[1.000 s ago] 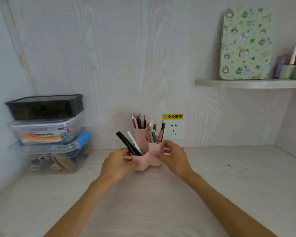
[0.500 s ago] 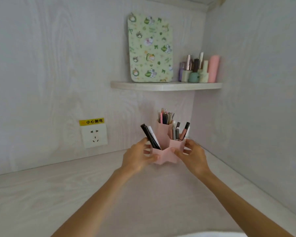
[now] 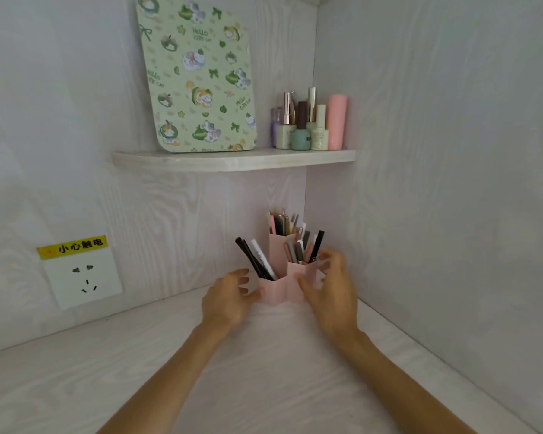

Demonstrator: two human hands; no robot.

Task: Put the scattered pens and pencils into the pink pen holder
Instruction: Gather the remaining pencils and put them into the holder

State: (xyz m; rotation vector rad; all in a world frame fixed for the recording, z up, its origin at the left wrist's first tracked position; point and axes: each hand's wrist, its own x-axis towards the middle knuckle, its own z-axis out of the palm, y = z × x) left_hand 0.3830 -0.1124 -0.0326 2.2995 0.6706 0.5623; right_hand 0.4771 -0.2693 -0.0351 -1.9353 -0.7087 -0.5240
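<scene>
Both bare arms reaching forward, hands facing each other

The left hand is hovering with fingers loosely spread and curled, palm turned rightward. The right hand is mirroring it, fingers opened and slightly blurred, thumb pointing leftward.

Worktop, shelf and walls: pale wood-grain laminate, matt. Pen holder: smooth pink plastic, satin. Bottles on shelf: glossy, some caps metallic. Socket plate: smooth white plastic.
</scene>
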